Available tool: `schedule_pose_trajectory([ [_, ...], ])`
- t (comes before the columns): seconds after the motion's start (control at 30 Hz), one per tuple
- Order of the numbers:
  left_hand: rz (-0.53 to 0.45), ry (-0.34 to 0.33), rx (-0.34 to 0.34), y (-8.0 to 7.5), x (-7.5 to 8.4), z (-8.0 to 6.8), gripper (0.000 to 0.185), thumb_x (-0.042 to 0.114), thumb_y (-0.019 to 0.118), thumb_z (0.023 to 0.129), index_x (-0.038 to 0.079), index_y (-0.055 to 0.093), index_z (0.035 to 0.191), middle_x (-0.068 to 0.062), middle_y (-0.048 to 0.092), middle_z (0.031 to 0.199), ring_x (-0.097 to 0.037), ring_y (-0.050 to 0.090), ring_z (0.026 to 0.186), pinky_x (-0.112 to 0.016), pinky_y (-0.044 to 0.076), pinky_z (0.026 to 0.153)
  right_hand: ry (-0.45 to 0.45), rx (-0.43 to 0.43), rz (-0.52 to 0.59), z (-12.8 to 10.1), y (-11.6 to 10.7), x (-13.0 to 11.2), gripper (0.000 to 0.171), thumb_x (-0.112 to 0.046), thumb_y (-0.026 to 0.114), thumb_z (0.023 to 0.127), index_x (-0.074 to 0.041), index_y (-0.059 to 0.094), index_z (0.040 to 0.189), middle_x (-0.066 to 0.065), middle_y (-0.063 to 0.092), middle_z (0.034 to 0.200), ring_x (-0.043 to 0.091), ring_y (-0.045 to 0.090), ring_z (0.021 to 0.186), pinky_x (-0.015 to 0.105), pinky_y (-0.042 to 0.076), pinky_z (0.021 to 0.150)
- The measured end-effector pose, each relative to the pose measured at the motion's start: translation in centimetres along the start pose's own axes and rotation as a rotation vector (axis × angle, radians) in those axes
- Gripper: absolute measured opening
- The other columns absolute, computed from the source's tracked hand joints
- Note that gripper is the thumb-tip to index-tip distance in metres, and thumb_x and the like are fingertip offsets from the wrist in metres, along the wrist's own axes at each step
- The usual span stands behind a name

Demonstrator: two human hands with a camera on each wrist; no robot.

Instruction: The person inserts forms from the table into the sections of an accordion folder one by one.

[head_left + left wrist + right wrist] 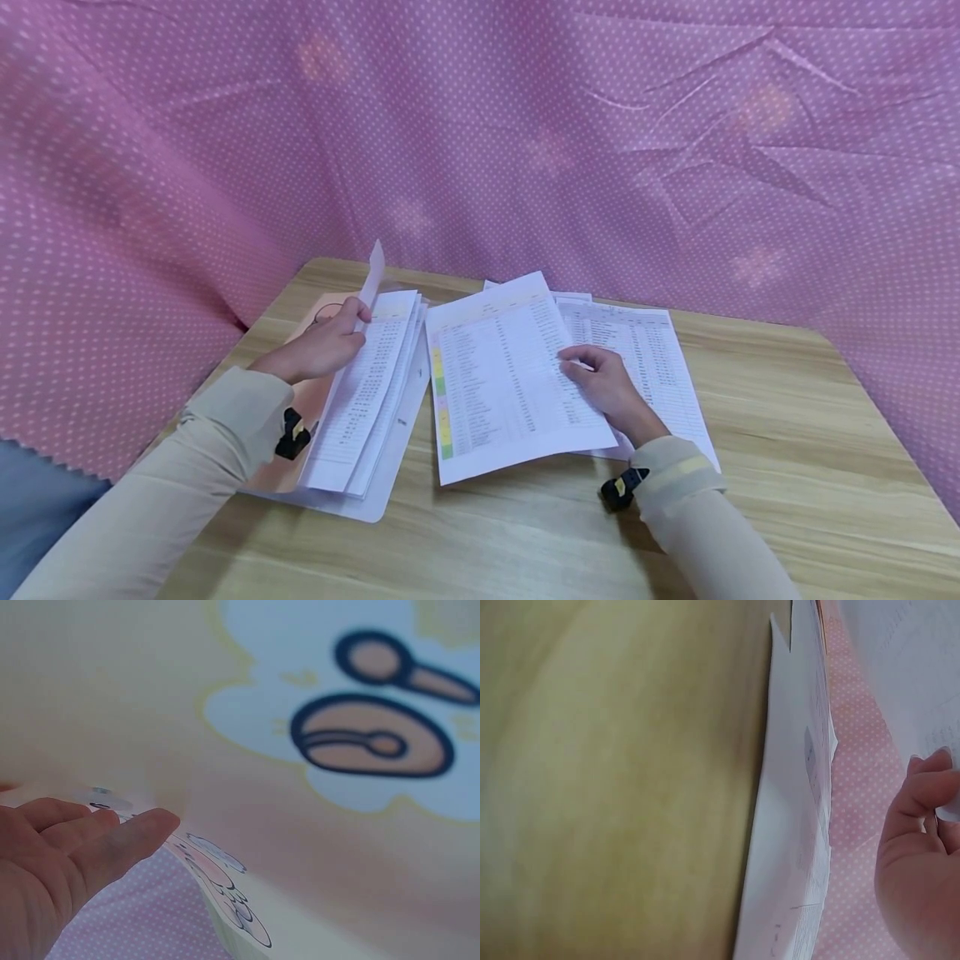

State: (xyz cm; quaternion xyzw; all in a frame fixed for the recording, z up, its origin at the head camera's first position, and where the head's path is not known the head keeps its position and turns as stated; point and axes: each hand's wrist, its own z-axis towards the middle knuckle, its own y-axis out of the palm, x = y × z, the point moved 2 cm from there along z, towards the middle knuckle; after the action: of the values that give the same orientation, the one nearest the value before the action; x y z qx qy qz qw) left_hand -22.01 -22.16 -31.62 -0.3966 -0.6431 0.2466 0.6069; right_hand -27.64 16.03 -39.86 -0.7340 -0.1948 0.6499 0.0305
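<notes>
In the head view, my left hand [318, 342] holds up a leaf [372, 275] of the open folder [401, 433] on the left. The leaf stands nearly upright, its top leaning away. In the left wrist view, the fingers [142, 832] lie against a peach surface with cartoon drawings [375, 742]. My right hand [603, 383] pinches the right edge of a printed sheet [495, 375] between thumb and fingers. Coloured blocks run down the sheet's left side, and its lower edge is lifted off the table. In the right wrist view, the right hand [922, 840] grips this paper.
More printed sheets [660, 358] lie on the wooden table [787, 433], partly under the held sheet. Several white pages [360, 400] lie inside the folder. A pink dotted cloth [480, 150] hangs behind the table's back edge and along the left.
</notes>
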Motion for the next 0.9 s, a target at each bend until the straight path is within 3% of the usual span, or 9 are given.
schedule_pose_trajectory([
  [0.47,-0.019,0.017,0.002,-0.1,0.0,-0.1,0.030,0.013,0.031,0.093,0.005,0.028,0.122,-0.019,0.044,0.108,-0.029,0.046,0.092,-0.033,0.034,0.075,0.013,-0.087,0.041,-0.2,0.9,-0.1,0.020,-0.018,0.054,0.095,-0.015,0.063,0.113,0.009,0.059,0.115,0.023,0.065,0.089,0.035,0.054,0.071],
  [0.9,-0.064,0.028,-0.011,-0.2,-0.1,0.0,0.028,0.011,0.030,0.093,0.005,0.027,0.120,-0.020,0.044,0.109,-0.027,0.049,0.091,-0.033,0.036,0.075,-0.015,-0.148,0.058,-0.1,1.4,-0.1,0.023,-0.016,0.054,0.095,-0.010,0.061,0.116,0.015,0.061,0.111,0.025,0.067,0.083,0.037,0.055,0.068],
])
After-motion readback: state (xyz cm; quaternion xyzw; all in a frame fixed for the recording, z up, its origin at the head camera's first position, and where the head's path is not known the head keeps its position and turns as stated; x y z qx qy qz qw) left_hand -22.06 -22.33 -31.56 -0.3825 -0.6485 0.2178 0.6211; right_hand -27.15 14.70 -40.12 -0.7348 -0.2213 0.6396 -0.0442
